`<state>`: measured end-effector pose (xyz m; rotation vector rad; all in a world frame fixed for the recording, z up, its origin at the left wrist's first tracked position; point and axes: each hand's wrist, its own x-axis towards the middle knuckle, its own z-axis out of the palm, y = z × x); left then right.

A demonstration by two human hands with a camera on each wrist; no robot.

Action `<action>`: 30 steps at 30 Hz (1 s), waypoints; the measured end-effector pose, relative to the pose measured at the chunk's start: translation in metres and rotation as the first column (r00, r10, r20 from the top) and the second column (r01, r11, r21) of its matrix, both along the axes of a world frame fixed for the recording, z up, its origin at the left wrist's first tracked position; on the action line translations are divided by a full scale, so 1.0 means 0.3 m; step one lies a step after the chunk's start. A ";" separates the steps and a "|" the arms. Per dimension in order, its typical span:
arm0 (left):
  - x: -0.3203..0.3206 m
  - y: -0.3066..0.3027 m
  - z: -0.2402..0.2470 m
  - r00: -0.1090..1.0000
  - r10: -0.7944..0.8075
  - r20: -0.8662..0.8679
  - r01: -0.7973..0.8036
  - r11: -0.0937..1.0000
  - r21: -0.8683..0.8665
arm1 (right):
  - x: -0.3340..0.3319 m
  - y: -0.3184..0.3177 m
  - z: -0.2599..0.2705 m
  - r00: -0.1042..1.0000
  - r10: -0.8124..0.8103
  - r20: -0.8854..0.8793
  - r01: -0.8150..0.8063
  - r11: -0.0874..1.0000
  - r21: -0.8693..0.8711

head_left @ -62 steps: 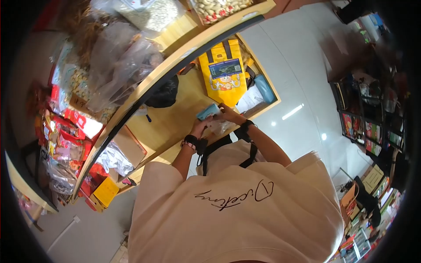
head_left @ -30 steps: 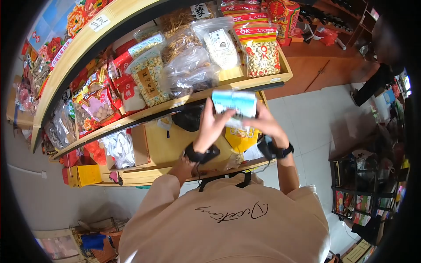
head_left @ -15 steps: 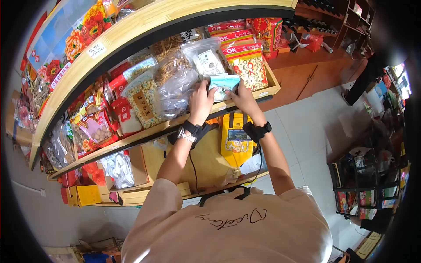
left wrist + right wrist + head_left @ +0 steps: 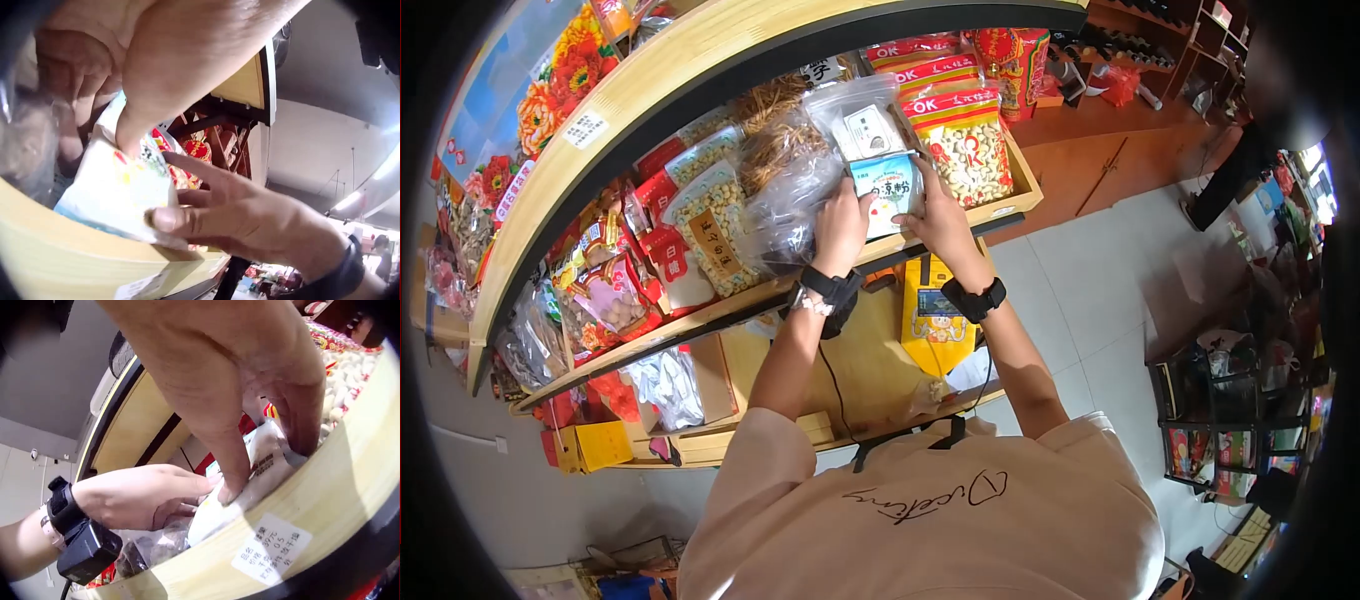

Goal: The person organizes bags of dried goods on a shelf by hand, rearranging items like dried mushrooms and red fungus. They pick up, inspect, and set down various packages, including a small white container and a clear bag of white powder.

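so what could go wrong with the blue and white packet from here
The blue-and-white rectangular packet is close to the pale wooden shelf lip, so it might tip over once released. It partly covers the clear plastic bag with a white label, which could get shifted. The left hand, beside a crumpled clear plastic bag, might drag that along.

Beige shirt [image 4: 920,555] with black script [image 4: 897,517], black wrist straps [image 4: 982,301]

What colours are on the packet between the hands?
The packet is mainly blue above, white below; clearest in the head view.
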<state>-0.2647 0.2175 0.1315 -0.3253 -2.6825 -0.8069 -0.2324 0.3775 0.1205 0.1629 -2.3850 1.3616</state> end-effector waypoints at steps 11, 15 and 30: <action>0.029 0.025 0.006 0.998 -0.049 0.042 0.050 0.998 -0.036 | -0.082 -0.006 -0.033 1.000 0.005 -0.014 -0.001 0.957 0.292; 0.019 -0.022 0.033 0.972 -0.168 0.161 0.154 0.983 0.096 | -0.052 0.044 0.003 0.984 0.180 -0.002 -0.175 0.960 0.219; 0.478 -0.123 -0.392 0.989 -0.147 0.007 0.132 0.906 0.403 | 0.462 0.088 -0.806 0.910 0.005 0.414 -0.057 0.992 0.112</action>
